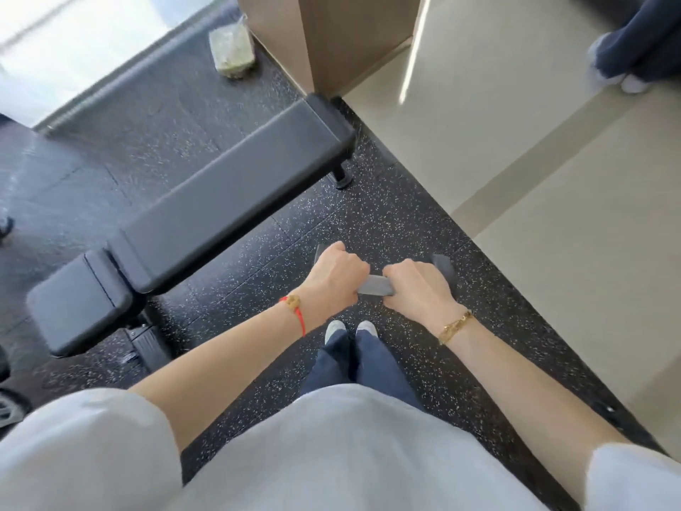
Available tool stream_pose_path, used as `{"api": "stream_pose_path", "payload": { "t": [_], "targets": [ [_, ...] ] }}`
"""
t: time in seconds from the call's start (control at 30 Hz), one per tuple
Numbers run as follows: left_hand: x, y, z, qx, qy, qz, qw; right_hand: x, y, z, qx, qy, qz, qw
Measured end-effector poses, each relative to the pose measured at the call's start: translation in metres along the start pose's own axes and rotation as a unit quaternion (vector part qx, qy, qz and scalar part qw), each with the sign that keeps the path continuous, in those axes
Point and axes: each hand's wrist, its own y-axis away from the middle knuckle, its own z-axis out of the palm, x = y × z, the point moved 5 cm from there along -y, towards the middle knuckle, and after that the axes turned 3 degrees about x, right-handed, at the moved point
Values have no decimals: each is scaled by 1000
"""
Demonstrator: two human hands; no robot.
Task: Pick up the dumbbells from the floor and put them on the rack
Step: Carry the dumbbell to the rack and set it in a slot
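Note:
One dumbbell (375,285) with a grey metal handle and dark heads is held in front of my legs, above the speckled black rubber floor (398,223). My left hand (337,276) grips the left part of the handle and hides most of the left head. My right hand (416,285) grips the right part, with the dark right head showing behind it. Both fists are closed around the bar, side by side, a short stretch of handle visible between them. No rack is in view.
A black padded bench (206,208) runs diagonally on my left, close to my left arm. A brown pillar (331,38) stands ahead, a wrapped greenish block (232,53) beside it. Pale tiled floor (552,178) lies to the right, where another person's legs (634,42) stand.

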Motion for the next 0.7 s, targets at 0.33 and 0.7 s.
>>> {"api": "stream_pose_path", "payload": {
  "t": [0.33,0.7],
  "targets": [
    [-3,-7,-55,28,-16,-7,999,14,6,-56,25,13,-4,1000],
    [-77,-81,-109,54,-17,-37,998,45,-93,-121,46,25,-21,998]
  ]
}}
